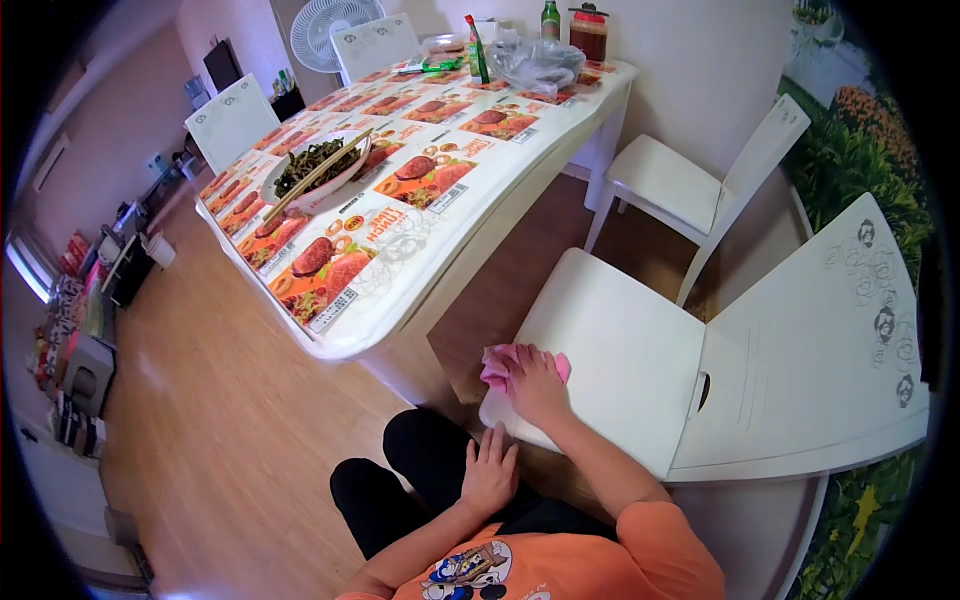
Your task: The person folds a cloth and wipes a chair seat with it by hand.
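Note:
My right hand (pixel 535 382) presses a crumpled pink cloth (pixel 496 366) onto the front part of a white chair's seat (pixel 610 345). Its fingers lie over the cloth, which bunches out on both sides. My left hand (pixel 490 472) rests near my thigh, close to the seat's front corner, with its fingers apart and nothing in it. The chair's white backrest (pixel 790 370), with grey flower prints, rises on the right.
A table (pixel 400 310) with a food-print cover stands ahead, bearing a plate of dark greens (pixel 318 170) with chopsticks, a plastic bag (pixel 535 65) and bottles. A second white chair (pixel 668 180) stands beyond mine. Wooden floor (pixel 220 380) stretches left.

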Available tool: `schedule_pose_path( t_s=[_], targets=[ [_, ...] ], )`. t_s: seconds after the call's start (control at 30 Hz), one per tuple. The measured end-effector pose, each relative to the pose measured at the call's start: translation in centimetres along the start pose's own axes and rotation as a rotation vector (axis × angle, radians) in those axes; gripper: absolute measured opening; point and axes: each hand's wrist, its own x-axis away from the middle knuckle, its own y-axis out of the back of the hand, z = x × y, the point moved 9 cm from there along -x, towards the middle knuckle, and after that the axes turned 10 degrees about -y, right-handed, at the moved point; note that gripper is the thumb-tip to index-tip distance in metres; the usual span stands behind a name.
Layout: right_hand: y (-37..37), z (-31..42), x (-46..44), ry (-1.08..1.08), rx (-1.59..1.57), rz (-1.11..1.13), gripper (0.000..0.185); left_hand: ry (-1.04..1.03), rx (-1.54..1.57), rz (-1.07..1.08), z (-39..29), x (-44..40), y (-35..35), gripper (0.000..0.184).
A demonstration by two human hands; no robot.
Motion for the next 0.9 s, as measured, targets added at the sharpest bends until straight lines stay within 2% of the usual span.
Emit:
schedule_pose_path(
  t_s=[0.33, 0.57, 0.63, 0.87, 0.9],
  targets=[
    [-0.2, -2.7, -4.0, -0.075, 0.035, -0.129, 0.035, 0.002, -0.021, 0.015, -0.1, -0.2, -0.1, 0.044],
    [0.2, -1.8, -1.7, -0.099, 0.012, -0.126, 0.036, 0.01, -0.018, 0.012, 0.0, -0.1, -0.2, 0.044],
    [-0.1, -1.4, -0.9, -0.083, 0.03, -0.035, 0.043, 0.008, -0.023, 0.01, 0.0, -0.1, -0.2, 0.044],
    [-1.0, -2.9, -1.8, -0.054, 0.083, -0.021, 0.043, -0.005, -0.031, 0.013, -0.1, -0.1, -0.1, 0.043],
    [-0.7, -3.1, -2.6, -0.048, 0.09, -0.074, 0.041, -0.004, -0.031, 0.015, -0.1, -0.1, 0.0, 0.043]
  ],
)
